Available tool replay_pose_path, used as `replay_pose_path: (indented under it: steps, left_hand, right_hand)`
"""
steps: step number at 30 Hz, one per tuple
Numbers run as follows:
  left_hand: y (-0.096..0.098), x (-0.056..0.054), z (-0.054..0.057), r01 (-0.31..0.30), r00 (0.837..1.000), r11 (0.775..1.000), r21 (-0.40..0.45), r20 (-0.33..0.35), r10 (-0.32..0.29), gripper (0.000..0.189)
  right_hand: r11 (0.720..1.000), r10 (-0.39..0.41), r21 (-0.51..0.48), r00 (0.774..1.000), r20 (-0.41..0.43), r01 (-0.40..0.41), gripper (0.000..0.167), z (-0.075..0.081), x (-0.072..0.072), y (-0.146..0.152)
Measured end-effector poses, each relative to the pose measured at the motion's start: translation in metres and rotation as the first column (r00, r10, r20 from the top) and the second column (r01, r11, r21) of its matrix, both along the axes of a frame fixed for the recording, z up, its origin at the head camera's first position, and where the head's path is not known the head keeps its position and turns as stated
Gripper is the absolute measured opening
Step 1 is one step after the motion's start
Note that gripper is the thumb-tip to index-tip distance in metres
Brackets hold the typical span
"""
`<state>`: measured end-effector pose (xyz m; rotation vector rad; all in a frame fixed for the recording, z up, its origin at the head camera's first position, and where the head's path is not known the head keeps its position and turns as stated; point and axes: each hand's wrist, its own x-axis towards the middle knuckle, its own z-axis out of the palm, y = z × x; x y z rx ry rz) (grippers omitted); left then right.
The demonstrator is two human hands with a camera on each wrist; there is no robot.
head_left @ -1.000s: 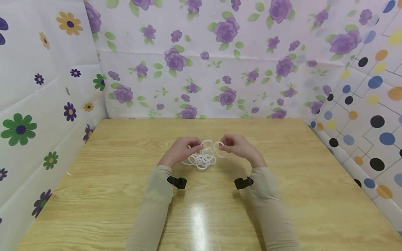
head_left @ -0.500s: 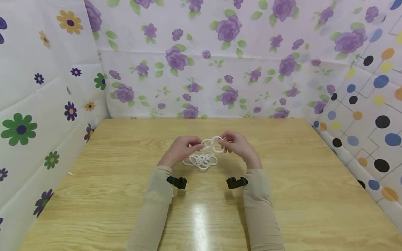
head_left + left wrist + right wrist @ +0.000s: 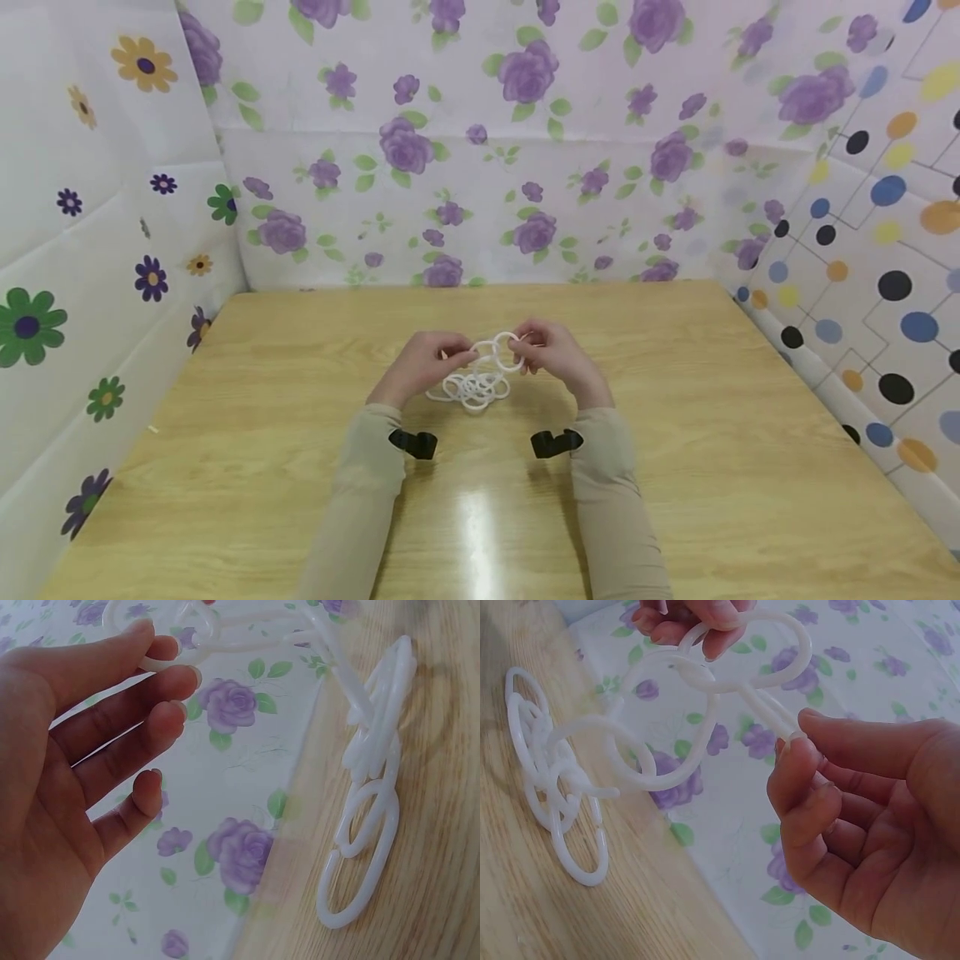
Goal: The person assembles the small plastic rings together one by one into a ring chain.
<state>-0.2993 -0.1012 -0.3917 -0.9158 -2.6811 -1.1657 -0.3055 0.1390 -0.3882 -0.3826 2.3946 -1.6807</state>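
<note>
My left hand (image 3: 423,362) pinches a white plastic ring link (image 3: 806,656) between thumb and fingertips, above the table. Its other fingers are spread, as the left wrist view shows. From that link more joined links hang down to a heap of white chain links (image 3: 475,389) on the wood. My right hand (image 3: 555,354) pinches another white link (image 3: 769,712) by its edge, thumb against a curled index finger. In the right wrist view this link, seen nearly edge-on, meets the left hand's link. The two overlap in the head view; whether they are joined I cannot tell.
The wooden table (image 3: 712,467) spreads around both forearms. Behind it rises a flowered cloth wall (image 3: 480,208), with patterned cloth on both sides. A small pale scrap (image 3: 153,429) lies near the left edge. Each wrist wears a black camera mount.
My right hand has come left, bringing its link from beside the left hand's link to overlap it. The left hand keeps its pinch, and the heap stays on the table.
</note>
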Motion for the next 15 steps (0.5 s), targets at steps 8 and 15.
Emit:
replay_pose_path:
  steps: [8, 15]
  left_hand:
    - [0.0016, 0.0009, -0.0056, 0.016, 1.000, 1.000, -0.011, -0.015, -0.016, 0.016]
    - [0.0067, 0.0000, -0.0075, 0.037, 0.999, 0.999, -0.022, -0.004, -0.037, 0.016]
  right_hand:
    - [0.999, 0.043, 0.004, 0.999, 0.014, -0.043, 0.019, -0.0049, 0.0010, -0.0062]
    - [0.997, 0.051, 0.054, 0.998, -0.027, -0.050, 0.017, -0.0018, 0.0012, -0.0085]
